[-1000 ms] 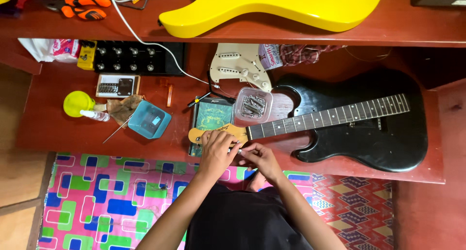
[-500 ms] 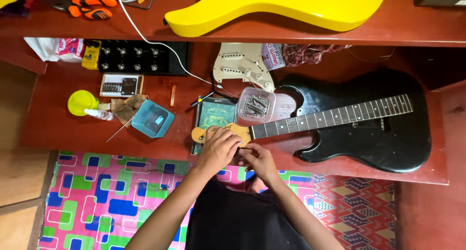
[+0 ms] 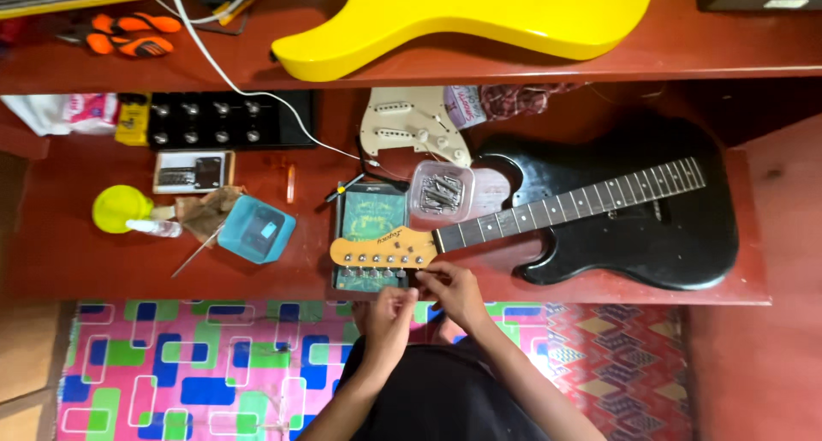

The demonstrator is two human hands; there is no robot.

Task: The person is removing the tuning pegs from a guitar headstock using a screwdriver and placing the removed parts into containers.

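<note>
Glossy black guitar body, pale wooden headstock, metal tuners.

One head-worn camera looks steeply down from well above the red workbench.

Both hands pinched close together at the table edge, right hand touching the tuners under the wooden headstock, left hand just below it, black guitar body lying further right.
</note>
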